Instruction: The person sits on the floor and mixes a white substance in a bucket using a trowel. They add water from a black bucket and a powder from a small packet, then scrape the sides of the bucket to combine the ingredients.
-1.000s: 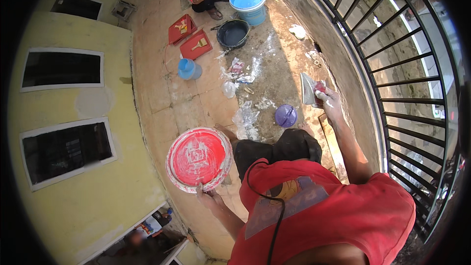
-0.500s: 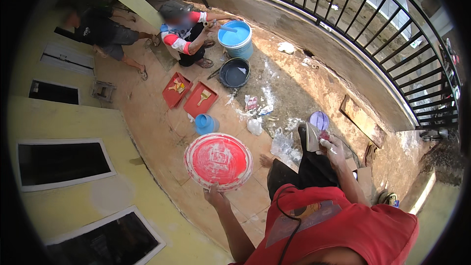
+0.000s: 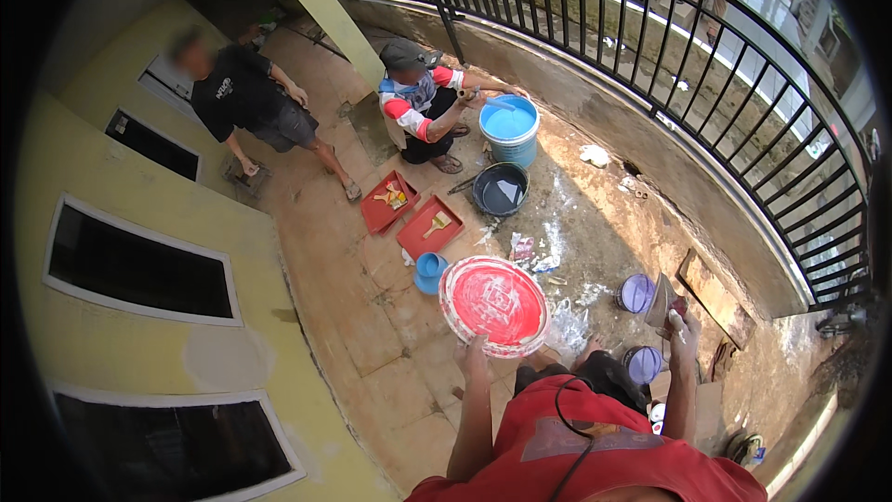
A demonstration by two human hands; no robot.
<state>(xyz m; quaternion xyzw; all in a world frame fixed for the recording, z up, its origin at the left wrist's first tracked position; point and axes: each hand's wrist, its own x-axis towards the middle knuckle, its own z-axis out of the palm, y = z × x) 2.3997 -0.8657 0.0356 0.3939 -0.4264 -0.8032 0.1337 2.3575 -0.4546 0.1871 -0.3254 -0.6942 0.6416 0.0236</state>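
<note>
My left hand [image 3: 475,360] grips the near rim of a round red bucket lid [image 3: 494,305], which is smeared with white paste. The lid is held out in front of my body, above the tiled floor. Off to the right, my right hand [image 3: 685,333] is closed around the handle of a putty knife [image 3: 661,301] with a wide blade. White residue marks the fingers of that hand. The blade is apart from the lid. Below and beside the knife stand two purple tubs, one farther off [image 3: 636,294] and one nearer my legs [image 3: 643,365].
A crouching person [image 3: 409,116] holds a tool in a blue paint bucket [image 3: 511,123]. A black pail [image 3: 500,190], two red paint trays [image 3: 388,204] with brushes and a blue container [image 3: 430,273] stand ahead. Another person [image 3: 255,104] stands left. A black railing [image 3: 650,51] curves along the right.
My view has shifted. The putty knife has moved outward to the right, away from my leg. The person at the left now stands more upright, arms lowered. The lid stays in my left hand.
</note>
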